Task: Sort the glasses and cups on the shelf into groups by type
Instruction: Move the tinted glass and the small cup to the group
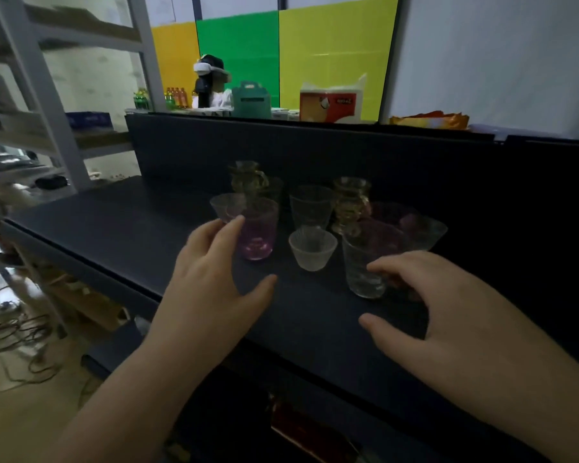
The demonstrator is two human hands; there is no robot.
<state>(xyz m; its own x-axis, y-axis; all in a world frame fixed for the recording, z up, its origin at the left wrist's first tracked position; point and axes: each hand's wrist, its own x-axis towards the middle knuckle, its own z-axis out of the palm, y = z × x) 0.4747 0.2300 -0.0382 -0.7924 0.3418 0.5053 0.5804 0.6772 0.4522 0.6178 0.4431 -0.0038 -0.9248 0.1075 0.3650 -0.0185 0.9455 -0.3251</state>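
Several glasses stand in a cluster on the dark shelf [121, 228]. A pink tumbler [259, 230] is at the front left, with a small clear flared cup [226, 205] behind it. A low ribbed clear cup [312, 248] sits in the middle, a taller clear cup [310, 205] behind that. A clear tumbler [361, 262] stands front right. Amber ribbed glasses [350, 202] [248, 177] and dark purple ones [391, 215] are at the back. My left hand [211, 282] is open, its fingertips touching the pink tumbler. My right hand [448, 302] is open, one fingertip against the clear tumbler.
The shelf's front edge [81, 262] runs diagonally, with a lower level beneath it. A grey metal rack [34, 78] stands at the left. Above the shelf's back panel lie boxes, bottles [176, 96] and a tissue pack [331, 101]. Cables [10, 332] lie on the floor.
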